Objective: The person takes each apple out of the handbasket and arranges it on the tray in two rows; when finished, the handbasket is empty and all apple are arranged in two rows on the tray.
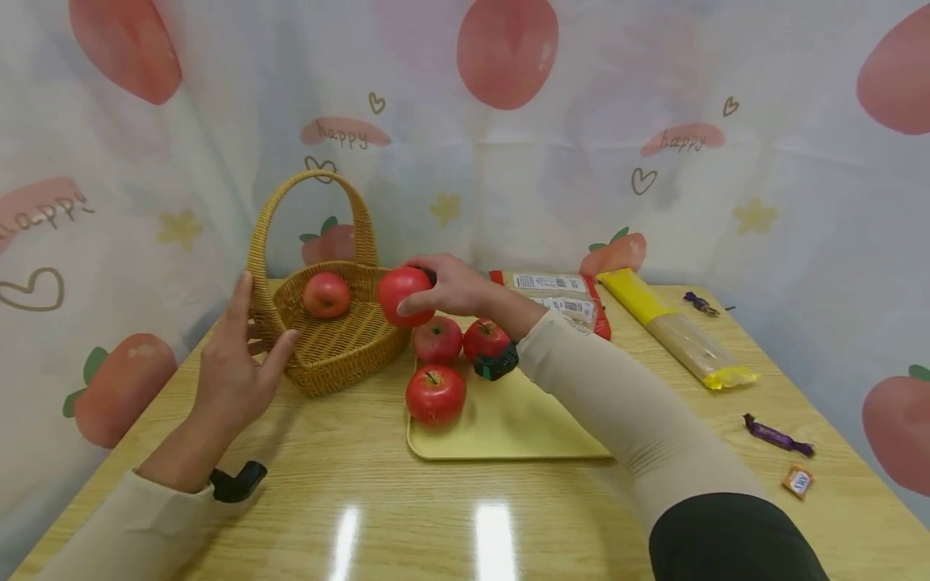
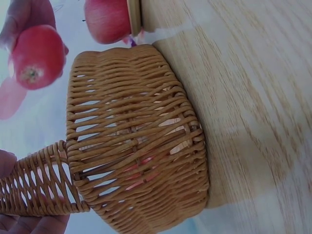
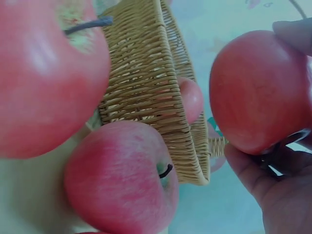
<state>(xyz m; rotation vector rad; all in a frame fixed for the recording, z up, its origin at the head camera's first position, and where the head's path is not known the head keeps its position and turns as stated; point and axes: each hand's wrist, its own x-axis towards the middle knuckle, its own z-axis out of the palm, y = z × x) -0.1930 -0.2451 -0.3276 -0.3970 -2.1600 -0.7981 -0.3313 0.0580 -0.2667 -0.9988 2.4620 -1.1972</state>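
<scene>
My right hand (image 1: 458, 286) grips a red apple (image 1: 398, 289) from above, held in the air by the right rim of a wicker basket (image 1: 349, 361). Thumb and fingers lie on opposite sides of that apple in the right wrist view. My left hand (image 1: 231, 367) holds the foot of the basket's arched handle (image 1: 260, 250), thumb on one side and fingers on the other. Inside the basket sits one apple (image 1: 327, 294). Three more apples, one of them in front (image 1: 436, 395), rest at the left end of a yellow tray (image 1: 508, 448).
Behind the tray lie red-edged packets (image 1: 550, 282). A long yellow-ended packet (image 1: 672, 335) is to their right. Wrapped sweets, including a purple one (image 1: 779, 436) and an orange one (image 1: 798, 482), lie along the table's right side. A printed curtain (image 1: 552, 177) hangs behind.
</scene>
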